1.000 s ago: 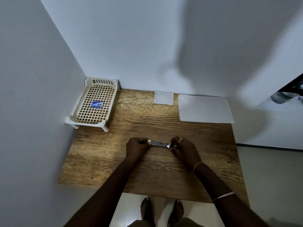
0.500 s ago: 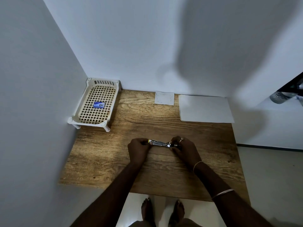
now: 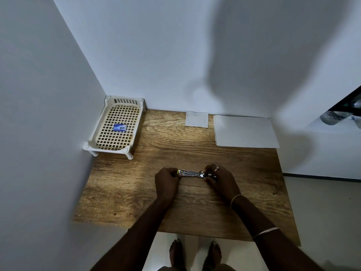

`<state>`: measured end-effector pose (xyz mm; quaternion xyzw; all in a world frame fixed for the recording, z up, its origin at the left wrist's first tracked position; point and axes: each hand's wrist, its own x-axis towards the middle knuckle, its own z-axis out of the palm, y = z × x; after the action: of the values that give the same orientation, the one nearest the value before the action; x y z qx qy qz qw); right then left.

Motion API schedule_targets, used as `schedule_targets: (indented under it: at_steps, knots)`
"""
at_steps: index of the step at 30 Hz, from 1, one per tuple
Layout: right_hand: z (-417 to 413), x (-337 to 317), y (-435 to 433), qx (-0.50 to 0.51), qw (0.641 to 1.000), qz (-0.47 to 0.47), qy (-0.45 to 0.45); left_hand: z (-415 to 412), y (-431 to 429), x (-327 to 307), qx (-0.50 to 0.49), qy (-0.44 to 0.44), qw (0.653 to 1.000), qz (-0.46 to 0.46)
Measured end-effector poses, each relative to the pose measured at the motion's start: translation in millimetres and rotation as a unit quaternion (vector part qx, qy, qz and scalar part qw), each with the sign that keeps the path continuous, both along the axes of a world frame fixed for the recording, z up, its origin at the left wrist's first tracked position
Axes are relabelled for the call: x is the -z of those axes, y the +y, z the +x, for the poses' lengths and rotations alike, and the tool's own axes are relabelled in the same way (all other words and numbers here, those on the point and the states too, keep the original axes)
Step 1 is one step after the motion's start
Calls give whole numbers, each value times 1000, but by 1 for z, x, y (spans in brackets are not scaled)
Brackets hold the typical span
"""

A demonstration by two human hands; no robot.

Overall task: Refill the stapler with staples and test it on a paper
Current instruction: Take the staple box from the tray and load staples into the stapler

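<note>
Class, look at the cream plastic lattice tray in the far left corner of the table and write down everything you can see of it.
The cream plastic lattice tray is rectangular, with a square-grid floor, a raised rim, a slotted far end and short round corner legs. It stands level on the wooden table, tucked into the corner where the two white walls meet. A small blue staple box lies flat near the middle of its floor. Neither hand touches it.

A wooden table [image 3: 195,208] with strong grain fills a corner between two plain white walls [image 3: 156,55]. A large soft shadow darkens the back wall on the right. Pale floor tiles [image 3: 322,212] spread beyond the table's right edge, meeting a dark skirting line.
</note>
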<state>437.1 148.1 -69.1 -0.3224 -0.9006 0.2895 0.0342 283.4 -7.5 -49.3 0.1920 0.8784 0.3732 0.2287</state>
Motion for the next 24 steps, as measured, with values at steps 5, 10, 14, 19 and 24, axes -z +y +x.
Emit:
schedule_targets:
  at_steps: [5,10,14,19,24]
  knots:
    - [5,-6,-1,6,1000,1,-11,-7,-12,-4,0,6,1000,10]
    - [-26,-35,-2,54,993,28,97,-45,-21,-30,-63,56,994,72]
    - [-100,-60,-16,19,987,-2,161,-92,-29,-58,-119,73,980,140]
    - [-199,-67,-51,-4,975,-63,212,-167,-45,-76,-189,103,969,118]
    - [-264,-54,-71,-1,976,-69,208,-213,-57,-64,-200,81,975,49]
